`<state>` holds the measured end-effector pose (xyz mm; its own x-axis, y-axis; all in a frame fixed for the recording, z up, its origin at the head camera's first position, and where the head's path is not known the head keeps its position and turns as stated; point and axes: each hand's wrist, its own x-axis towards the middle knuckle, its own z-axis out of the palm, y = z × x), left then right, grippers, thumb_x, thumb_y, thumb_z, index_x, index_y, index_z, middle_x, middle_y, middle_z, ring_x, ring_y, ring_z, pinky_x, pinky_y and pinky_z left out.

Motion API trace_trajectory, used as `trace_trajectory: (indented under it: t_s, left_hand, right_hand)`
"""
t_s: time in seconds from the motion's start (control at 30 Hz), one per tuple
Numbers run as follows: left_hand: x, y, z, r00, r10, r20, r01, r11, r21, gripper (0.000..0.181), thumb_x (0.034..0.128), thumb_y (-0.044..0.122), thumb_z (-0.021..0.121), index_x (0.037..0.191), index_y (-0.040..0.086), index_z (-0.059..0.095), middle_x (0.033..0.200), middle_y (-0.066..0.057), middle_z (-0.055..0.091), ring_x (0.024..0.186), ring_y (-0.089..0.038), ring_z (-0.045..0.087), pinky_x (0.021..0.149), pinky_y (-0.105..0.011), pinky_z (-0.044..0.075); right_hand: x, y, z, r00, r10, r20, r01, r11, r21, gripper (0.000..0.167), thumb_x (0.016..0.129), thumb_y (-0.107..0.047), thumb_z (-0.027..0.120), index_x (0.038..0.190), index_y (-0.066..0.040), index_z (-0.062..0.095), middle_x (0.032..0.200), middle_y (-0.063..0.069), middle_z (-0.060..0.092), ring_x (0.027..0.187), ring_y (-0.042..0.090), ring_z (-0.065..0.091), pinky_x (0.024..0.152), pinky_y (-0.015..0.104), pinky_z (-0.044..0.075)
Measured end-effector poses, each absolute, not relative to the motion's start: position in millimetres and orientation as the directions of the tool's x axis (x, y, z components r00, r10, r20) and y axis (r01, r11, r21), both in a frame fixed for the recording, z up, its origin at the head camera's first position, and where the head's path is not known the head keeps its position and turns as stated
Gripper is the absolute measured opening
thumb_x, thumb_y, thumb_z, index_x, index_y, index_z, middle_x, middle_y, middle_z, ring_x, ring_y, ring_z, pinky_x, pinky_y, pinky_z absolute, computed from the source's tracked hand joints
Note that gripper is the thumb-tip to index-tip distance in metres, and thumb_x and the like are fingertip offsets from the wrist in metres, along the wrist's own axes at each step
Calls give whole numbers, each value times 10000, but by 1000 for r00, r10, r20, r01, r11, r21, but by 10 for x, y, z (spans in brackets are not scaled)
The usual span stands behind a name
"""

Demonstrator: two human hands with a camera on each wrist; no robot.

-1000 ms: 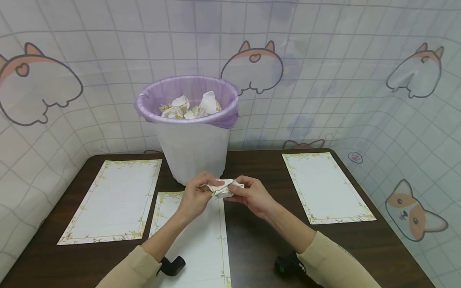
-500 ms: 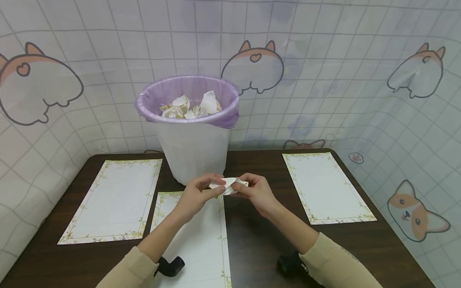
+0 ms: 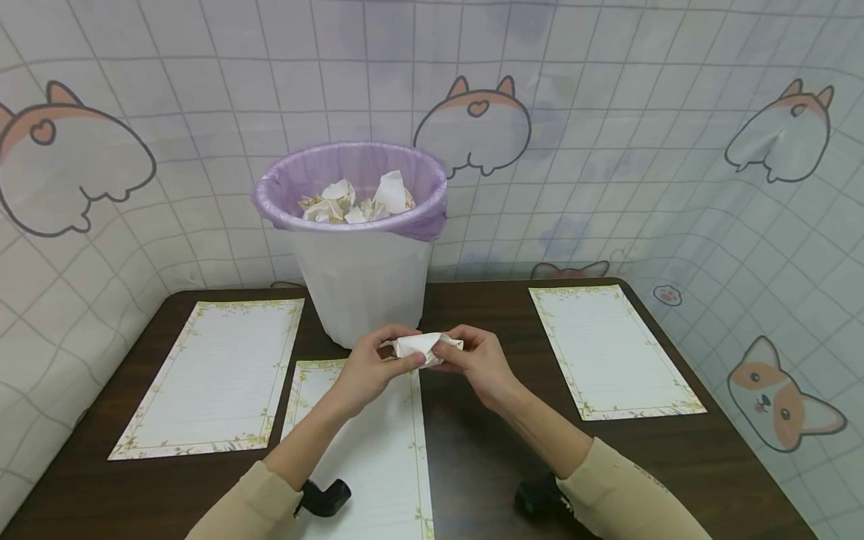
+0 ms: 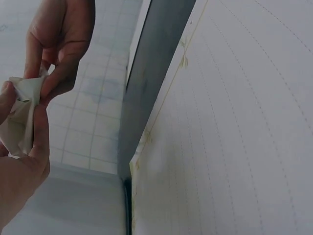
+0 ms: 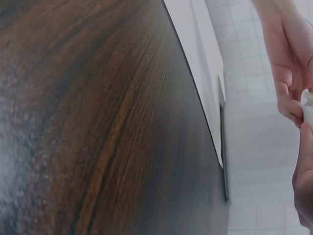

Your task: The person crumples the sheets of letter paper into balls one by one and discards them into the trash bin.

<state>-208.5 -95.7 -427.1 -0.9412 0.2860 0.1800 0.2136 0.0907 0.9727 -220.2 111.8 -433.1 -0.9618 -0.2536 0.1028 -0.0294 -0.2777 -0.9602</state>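
Note:
A crumpled piece of white paper (image 3: 417,345) is held above the table, in front of the bin. My left hand (image 3: 370,373) pinches its left end between thumb and fingers. At its right end my right hand (image 3: 481,367) grips it, the thumb pressed on the near side. In the left wrist view the crumpled paper (image 4: 22,115) shows folds between both hands' fingers. Only an edge of the crumpled paper (image 5: 308,105) appears in the right wrist view. Below my left forearm lies a flat sheet of bordered paper (image 3: 358,450).
A white bin (image 3: 364,277) with a purple liner (image 3: 283,195) stands at the back, holding several crumpled papers (image 3: 388,196). One bordered sheet (image 3: 209,375) lies at left, another bordered sheet (image 3: 614,352) at right. The dark table (image 3: 486,465) meets a patterned wall covering (image 3: 607,150).
Both hands have risen slightly while working the crumpled paper. The left thumb has shifted to its near side, and the paper looks more compact. The bin and sheets have stayed put.

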Motion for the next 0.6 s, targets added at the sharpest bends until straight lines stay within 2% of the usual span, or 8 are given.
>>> trace_trajectory:
  t_s: [0.1,0.2,0.27,0.43,0.53,0.6]
  left_hand:
    - [-2103,-920,-4317,-941,244,233,267,117,957,307,906,129,812,1184,62,700,1154,-99,636,896,-255,618,698,-286,522]
    - [-2115,-884,-4367,-935,210,286,322,160,933,293,915,144,804,1179,73,700,1134,-83,657,849,-233,619,655,-268,502]
    - [-2117,-869,-4384,-930,203,306,345,196,918,285,928,147,789,1185,68,695,1129,-80,670,858,-216,633,676,-268,517]
    - [-2112,-890,-4344,-916,268,297,374,308,875,269,950,146,765,1172,42,654,1092,-81,686,931,-205,648,817,-365,550]
    - [-2092,-918,-4281,-911,315,265,377,381,844,251,952,188,768,1128,58,645,1075,-55,690,963,-211,662,836,-399,548]
    - [-2073,-932,-4239,-915,332,229,360,417,835,230,935,207,786,1076,81,654,1040,-29,694,957,-205,674,822,-383,553]
  right_hand:
    - [-2200,1113,-4331,-974,-222,43,25,-294,-956,125,956,102,652,1033,13,693,1006,96,683,884,190,698,856,404,588]
    - [-2197,1107,-4336,-979,-202,-7,74,-325,-943,194,972,90,632,1166,83,635,1027,89,703,916,173,700,882,372,577]
    - [-2198,1106,-4343,-981,-192,-18,83,-337,-938,247,979,90,619,1224,119,599,1035,91,707,932,166,700,892,357,571]
    - [-2212,1140,-4355,-985,-171,22,24,-263,-965,271,968,68,658,1221,148,608,1020,92,711,911,155,696,871,350,579]
    - [-2212,1170,-4334,-985,-171,35,-3,-185,-983,265,950,43,697,1190,136,634,999,85,714,885,148,687,858,353,584]
    - [-2211,1185,-4317,-981,-187,43,-15,-150,-989,273,941,37,710,1183,139,636,998,93,713,884,149,682,845,340,585]
